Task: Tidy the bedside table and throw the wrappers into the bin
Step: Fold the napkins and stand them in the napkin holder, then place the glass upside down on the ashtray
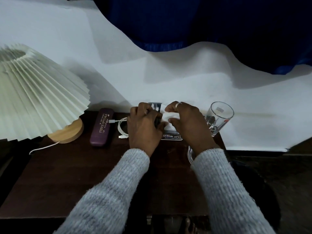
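Both hands met near the far edge of the tabletop (84, 174). The left hand (143, 125) had its grip curled round a dark thing (157, 121), too hidden to name. The right hand (187, 122) pinched a white tissue (168, 116) against it, above a card (172, 137). A cable (121, 127), case (101, 127) and lamp (38, 92) stood to the left, and a mug (219, 117) to the right.

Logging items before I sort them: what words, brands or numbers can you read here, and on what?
"PRINCE OPTICALS": lid of the purple spectacle case.
"ROURKELA": below it, same case.
Tiny line above it: too small to read.
"OPEL": lower edge of the flat printed item.
Red label on the glass: too small to read.
White cloth in the right hand: no text.
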